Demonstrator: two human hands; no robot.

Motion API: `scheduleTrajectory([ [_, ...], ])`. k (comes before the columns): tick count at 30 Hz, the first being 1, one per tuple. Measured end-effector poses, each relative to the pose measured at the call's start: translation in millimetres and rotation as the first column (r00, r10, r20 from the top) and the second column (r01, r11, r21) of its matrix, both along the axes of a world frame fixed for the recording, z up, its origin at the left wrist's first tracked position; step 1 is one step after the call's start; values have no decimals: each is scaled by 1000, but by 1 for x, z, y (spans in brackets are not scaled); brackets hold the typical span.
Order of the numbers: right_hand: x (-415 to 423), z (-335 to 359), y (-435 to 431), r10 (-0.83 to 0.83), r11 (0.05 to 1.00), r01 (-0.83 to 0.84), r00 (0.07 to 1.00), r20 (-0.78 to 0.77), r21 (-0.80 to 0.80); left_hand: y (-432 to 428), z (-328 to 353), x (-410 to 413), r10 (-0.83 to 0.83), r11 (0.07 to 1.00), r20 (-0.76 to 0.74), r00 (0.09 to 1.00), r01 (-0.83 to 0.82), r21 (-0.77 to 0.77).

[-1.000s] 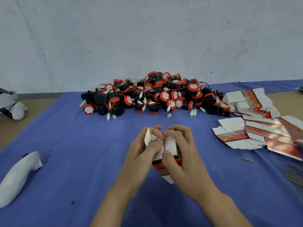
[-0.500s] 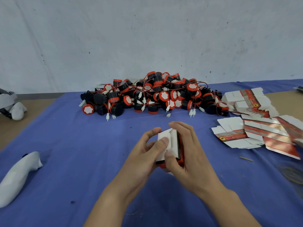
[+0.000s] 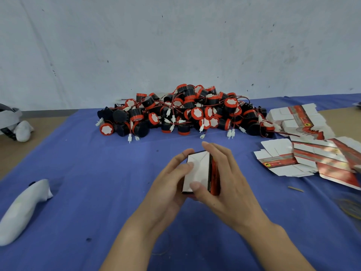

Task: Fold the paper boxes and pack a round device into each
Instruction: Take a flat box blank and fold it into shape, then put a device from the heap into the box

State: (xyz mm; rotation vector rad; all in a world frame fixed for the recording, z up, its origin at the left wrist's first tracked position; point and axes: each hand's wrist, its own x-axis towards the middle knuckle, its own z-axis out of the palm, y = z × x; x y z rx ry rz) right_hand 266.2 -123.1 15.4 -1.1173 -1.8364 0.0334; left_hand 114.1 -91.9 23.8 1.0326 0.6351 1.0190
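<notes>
Holding the paper box (image 3: 201, 172) above the near middle of the blue cloth (image 3: 97, 192), your left hand (image 3: 168, 184) and right hand (image 3: 230, 184) gripped its sides, both thumbs pressed on the white end flap (image 3: 198, 160). It was best to press evenly, so the flap tucked flat.

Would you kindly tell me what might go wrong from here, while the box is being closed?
1. The white end flaps of the paper box look held shut only by the thumbs of the left hand and right hand, so they may spring open on release.
2. The pile of round devices looks tangled together, so lifting the next one could drag others along.
</notes>
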Motion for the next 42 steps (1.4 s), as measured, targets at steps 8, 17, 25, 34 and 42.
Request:
scheduleTrajectory([
  [8, 9, -2, -1, 14, 999, -15, 1000, -19, -47, -4, 2, -6, -177, 981, 100, 979, 183, -64],
  [17, 20, -7, 5, 9, 978, 13, 995, 103, -207, 0, 1, -7, 40, 999, -32, 999, -39, 20],
  [25, 35, -13, 14, -179, 942, 206, 976, 121, -265, 6, -13, 4, 727, 517, -555, 406, 209, 830],
  [34, 72, -17, 21, -447, 727, 478, 874, 189, -493, 9, -30, 23, 737, 515, -635, 231, 418, 749],
  [42, 89, -17, 29, -471, 671, 494, 860, 197, -553, -8, 1, 38, 808, 373, -376, 453, 99, 922],
])
